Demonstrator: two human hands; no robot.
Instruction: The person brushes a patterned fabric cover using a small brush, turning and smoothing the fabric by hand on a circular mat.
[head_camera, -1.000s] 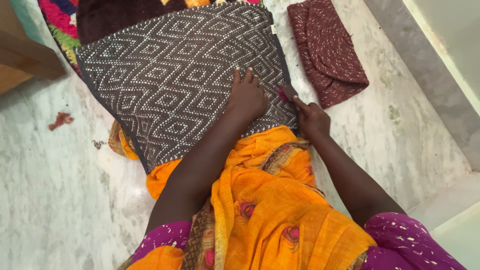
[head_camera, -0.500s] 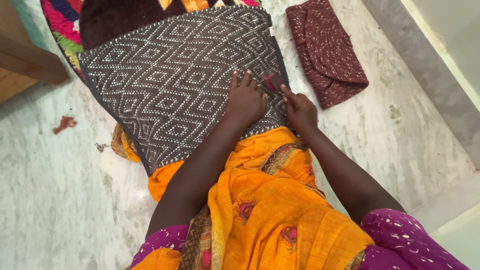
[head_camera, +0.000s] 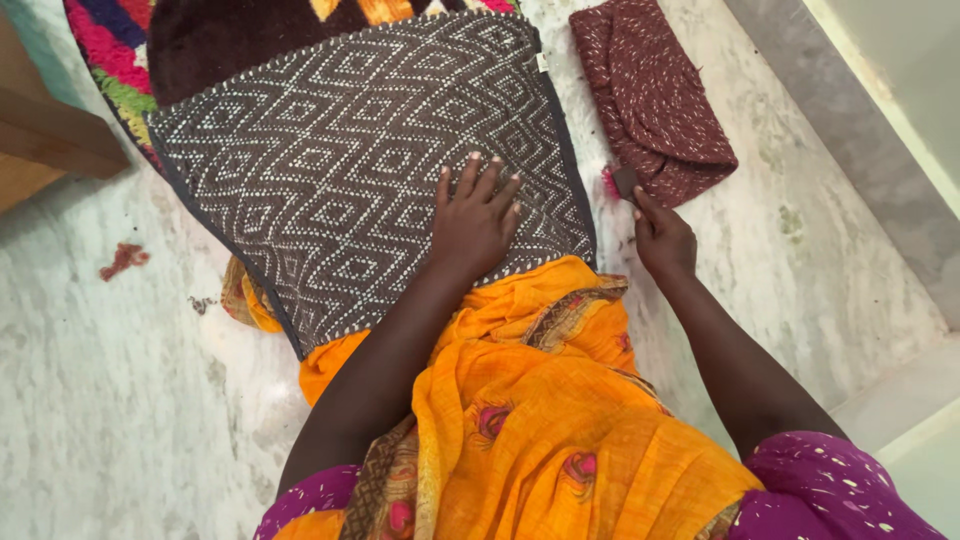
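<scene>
Since the earlier frame, the right hand (head_camera: 662, 238) is showing off the edge of the dark mat (head_camera: 370, 150) rather than over its corner, and it is now gripping a small brush (head_camera: 618, 181) with pink bristles just beside the folded maroon mat (head_camera: 655, 90). Its fingers are closing tight around the brush handle. The left hand (head_camera: 473, 222) is pressing flat on the dark mat with its fingers spreading wide, holding nothing. Three mats are lying in view: one dark brown mat with a white diamond pattern lying across the person's lap, one folded maroon mat with white flecks on the floor to the right, and one shaggy mat (head_camera: 150, 40) in many colours peeking out from under the dark one at the top. One brush is showing. An orange garment (head_camera: 530, 400) is draping over the person's lap beneath the near edge of the dark mat. Everything is resting on a pale marble floor (head_camera: 120, 400) with grey veins. One small red scrap (head_camera: 124, 259) is lying on it to the left, well apart from the mats. A wooden edge (head_camera: 50, 135) is showing at the upper left, and a pale raised step (head_camera: 880, 80) is running along the right side.
</scene>
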